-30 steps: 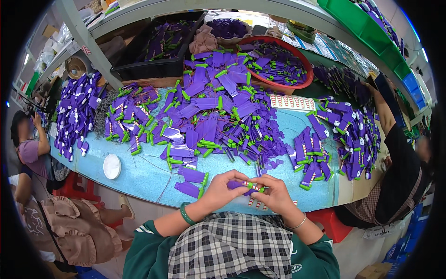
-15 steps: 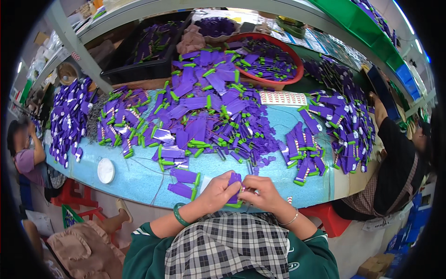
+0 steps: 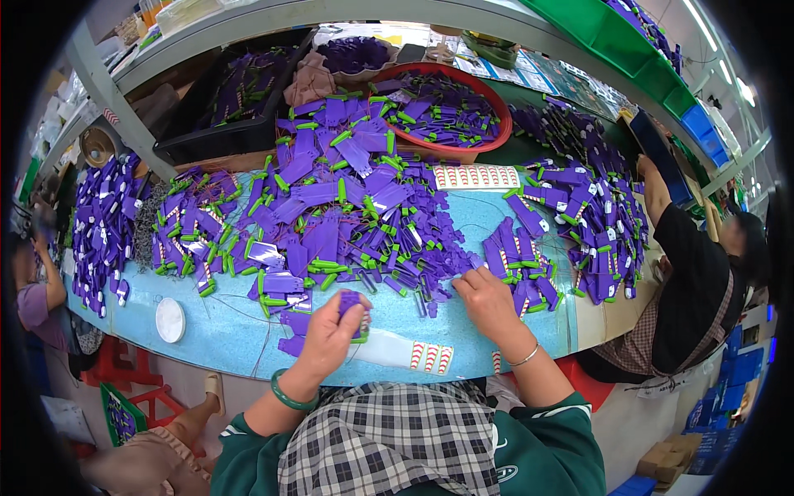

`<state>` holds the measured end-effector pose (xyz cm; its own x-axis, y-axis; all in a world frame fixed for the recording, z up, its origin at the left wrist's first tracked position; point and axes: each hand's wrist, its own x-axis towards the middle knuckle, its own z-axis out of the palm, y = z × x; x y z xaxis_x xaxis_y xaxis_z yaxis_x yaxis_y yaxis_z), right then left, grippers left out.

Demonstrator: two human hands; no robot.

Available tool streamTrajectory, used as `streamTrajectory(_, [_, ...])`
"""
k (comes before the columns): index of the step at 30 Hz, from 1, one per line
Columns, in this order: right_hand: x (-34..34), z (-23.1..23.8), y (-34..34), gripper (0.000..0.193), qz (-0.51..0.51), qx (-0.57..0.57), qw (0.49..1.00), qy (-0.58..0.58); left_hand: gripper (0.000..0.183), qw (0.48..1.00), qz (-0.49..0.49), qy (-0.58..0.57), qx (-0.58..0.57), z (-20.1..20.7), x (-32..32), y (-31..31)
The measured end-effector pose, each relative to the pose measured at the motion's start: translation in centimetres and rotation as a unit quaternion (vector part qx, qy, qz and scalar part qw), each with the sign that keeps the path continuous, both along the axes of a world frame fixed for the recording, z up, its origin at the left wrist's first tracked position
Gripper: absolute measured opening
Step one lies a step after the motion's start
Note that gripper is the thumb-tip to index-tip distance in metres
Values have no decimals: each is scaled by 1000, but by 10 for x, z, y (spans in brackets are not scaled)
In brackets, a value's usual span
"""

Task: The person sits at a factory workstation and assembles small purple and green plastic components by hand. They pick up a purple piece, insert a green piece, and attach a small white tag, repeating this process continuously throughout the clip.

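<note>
In my left hand (image 3: 335,335), above the front of the table, is a flat purple plastic piece (image 3: 351,304) with a green end; the fingers are closed round it. My right hand (image 3: 488,306) reaches to the near right edge of the heap, its fingers bent together among small purple plastic pieces (image 3: 463,256). Whether its fingertips hold one of them is hidden. Before me lies a pale backing strip with red-and-white chevron stickers (image 3: 432,358). The large heap of purple and green pieces (image 3: 331,198) spreads beyond my hands. Purple pieces (image 3: 291,344) lie left of my left hand.
A blue-topped table (image 3: 223,331) carries a round white lid (image 3: 170,321), a chevron sticker sheet (image 3: 476,177) and more purple piles (image 3: 608,231). Behind stand a red basin (image 3: 504,116) and a black tray (image 3: 215,142). A shelf frame (image 3: 331,15) crosses above. Other people sit at both sides.
My hands have parted. The left moved leftward with the purple piece; the right went forward to the small purple pieces. The sticker strip is now uncovered, and the whole view has shifted slightly.
</note>
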<state>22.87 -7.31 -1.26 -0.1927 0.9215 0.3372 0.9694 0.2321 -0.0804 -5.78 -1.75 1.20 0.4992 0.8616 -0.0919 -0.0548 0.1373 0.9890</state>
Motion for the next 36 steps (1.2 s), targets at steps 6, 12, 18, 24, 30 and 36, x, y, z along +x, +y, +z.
streamTrajectory(6, [-6, 6, -7, 9, -53, -142, 854, 498, 15, 998, -50, -12, -32, -12, 17, -10])
streamTrajectory(12, [-51, 26, -21, 7, 7, -248, 572, 782, 16, 991, -132, 37, -4, -11, 31, -15])
streamTrajectory(18, [-83, 25, -24, 6, 24, -135, 786, 603, 12, 971, -182, 117, 105, -13, 32, -22])
streamTrajectory(24, [-87, 24, -27, 14, 11, -54, 867, 496, 19, 940, -187, 161, 236, -9, 27, -22])
streamTrajectory(30, [-88, 24, -26, 15, 19, -73, 885, 460, 22, 913, -181, 209, 300, -16, 26, -22])
streamTrajectory(36, [-94, 19, -27, 13, 8, -140, 840, 524, 24, 920, -229, 218, 234, -7, 23, -21])
